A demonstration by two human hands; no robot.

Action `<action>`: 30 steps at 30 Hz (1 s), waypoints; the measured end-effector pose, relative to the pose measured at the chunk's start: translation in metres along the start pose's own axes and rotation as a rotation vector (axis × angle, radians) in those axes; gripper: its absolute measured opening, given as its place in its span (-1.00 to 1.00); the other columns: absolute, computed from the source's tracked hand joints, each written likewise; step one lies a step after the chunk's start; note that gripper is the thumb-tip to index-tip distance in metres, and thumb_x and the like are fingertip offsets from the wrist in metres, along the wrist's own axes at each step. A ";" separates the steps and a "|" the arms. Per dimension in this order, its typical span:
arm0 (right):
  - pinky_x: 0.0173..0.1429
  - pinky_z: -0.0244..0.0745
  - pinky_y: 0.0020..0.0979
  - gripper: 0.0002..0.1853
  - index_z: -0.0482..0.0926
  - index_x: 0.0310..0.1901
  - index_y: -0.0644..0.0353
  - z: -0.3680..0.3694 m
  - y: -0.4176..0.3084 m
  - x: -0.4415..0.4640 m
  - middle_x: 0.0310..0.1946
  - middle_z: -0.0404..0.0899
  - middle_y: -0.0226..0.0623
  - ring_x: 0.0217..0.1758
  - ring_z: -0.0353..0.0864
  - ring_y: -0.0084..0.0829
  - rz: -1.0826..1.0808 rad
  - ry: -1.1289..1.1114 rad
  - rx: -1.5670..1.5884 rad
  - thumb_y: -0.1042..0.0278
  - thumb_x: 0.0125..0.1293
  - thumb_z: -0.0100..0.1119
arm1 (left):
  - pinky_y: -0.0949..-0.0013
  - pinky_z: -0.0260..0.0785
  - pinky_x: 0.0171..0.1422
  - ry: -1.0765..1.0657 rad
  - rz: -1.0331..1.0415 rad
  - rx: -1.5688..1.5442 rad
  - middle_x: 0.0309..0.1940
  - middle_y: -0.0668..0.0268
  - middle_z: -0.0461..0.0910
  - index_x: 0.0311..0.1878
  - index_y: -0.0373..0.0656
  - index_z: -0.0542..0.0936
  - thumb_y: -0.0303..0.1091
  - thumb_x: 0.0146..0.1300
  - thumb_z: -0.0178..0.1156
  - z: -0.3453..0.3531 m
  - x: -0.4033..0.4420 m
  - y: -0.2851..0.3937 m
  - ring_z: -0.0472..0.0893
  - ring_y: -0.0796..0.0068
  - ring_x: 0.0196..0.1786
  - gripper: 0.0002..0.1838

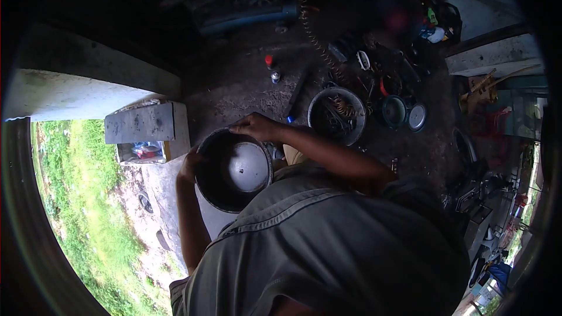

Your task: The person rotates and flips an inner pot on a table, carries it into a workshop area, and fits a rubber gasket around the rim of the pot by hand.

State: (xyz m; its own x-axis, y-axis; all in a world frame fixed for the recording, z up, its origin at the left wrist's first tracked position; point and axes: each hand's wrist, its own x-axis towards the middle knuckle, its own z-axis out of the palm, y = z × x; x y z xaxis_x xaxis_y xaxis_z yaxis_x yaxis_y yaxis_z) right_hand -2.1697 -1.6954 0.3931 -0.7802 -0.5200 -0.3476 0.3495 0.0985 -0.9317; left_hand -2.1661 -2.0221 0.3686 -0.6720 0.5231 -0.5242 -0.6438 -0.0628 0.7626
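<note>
A round dark metal basin (257, 167) is held close to my body, its open top facing up toward me. Inside, the bottom looks pale and shiny, with a small dark spot. My left hand (188, 165) is closed on the rim at the basin's left side. Across the far edge, my right hand (256, 127) grips the rim from the top, its forearm reaching over from the right. The undersides of both hands and some fingertips are hidden by the basin wall.
To the right on the dark floor stands a tub (312, 118) holding coiled and metal parts. Beyond are a small can (275, 76), a red cap (268, 59) and a long dark bar (297, 93). A box-like stand (140, 124) is at left, beside a grassy opening.
</note>
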 end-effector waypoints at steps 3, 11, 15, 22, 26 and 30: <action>0.43 0.46 -0.35 -0.52 0.65 0.33 0.26 -0.016 -0.014 0.008 0.17 0.76 -0.14 0.26 0.67 -0.40 -0.006 0.059 0.045 0.04 0.64 0.15 | 0.25 0.44 0.42 -0.069 0.088 0.269 0.19 0.09 0.69 0.21 -0.37 0.66 -0.45 0.23 0.18 -0.050 0.045 -0.001 0.64 0.25 0.25 -0.54; 0.47 0.42 -0.32 -0.50 0.60 0.38 0.29 -0.063 -0.005 0.032 0.26 0.70 -0.17 0.33 0.60 -0.39 -0.023 0.173 0.104 0.06 0.66 0.12 | 0.13 0.48 0.36 -0.337 0.557 0.528 0.20 -0.04 0.65 0.09 -0.23 0.71 -0.35 0.26 0.43 -0.084 0.129 0.059 0.65 0.10 0.24 -0.66; 0.50 0.40 -0.27 -0.48 0.51 0.46 0.29 -0.099 0.013 0.087 0.33 0.63 -0.10 0.40 0.56 -0.31 -0.112 0.187 0.022 0.15 0.62 0.15 | 0.04 0.49 0.36 -0.425 0.871 0.521 0.23 -0.06 0.66 0.10 -0.18 0.70 -0.11 0.13 0.61 -0.129 0.189 0.092 0.64 -0.01 0.28 -0.47; 0.57 0.31 -0.21 -0.31 0.28 0.62 0.20 -0.161 -0.040 0.185 0.46 0.51 -0.08 0.52 0.45 -0.23 -0.251 0.184 0.227 0.13 0.59 0.22 | 0.10 0.46 0.42 -0.521 0.955 0.598 0.20 0.06 0.71 0.17 -0.22 0.73 -0.01 0.11 0.63 -0.146 0.285 0.234 0.68 0.10 0.27 -0.35; 0.46 0.37 -0.28 -0.36 0.34 0.59 0.21 -0.208 -0.114 0.212 0.27 0.64 -0.24 0.32 0.53 -0.42 -0.138 0.170 0.213 0.13 0.61 0.17 | 0.03 0.44 0.47 -0.457 0.306 0.524 0.25 -0.01 0.68 0.31 -0.17 0.66 -0.15 0.27 0.47 -0.184 0.355 0.264 0.65 0.06 0.31 -0.42; 0.42 0.39 -0.35 -0.42 0.46 0.50 0.26 -0.238 -0.136 0.246 0.16 0.68 -0.31 0.25 0.54 -0.48 -0.123 0.270 0.193 0.06 0.64 0.11 | 0.20 0.54 0.36 -0.104 -0.355 0.010 0.10 0.10 0.77 0.29 -0.29 0.66 -0.40 0.24 0.33 -0.128 0.374 0.342 0.73 0.31 0.15 -0.49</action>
State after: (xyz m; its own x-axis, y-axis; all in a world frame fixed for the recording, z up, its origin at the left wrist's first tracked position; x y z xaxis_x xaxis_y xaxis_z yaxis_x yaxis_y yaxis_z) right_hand -2.5327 -1.6344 0.4099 -0.9225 -0.2727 -0.2732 0.3159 -0.1266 -0.9403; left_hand -2.6839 -1.9569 0.3848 -0.3665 0.5941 -0.7160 -0.8264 0.1457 0.5439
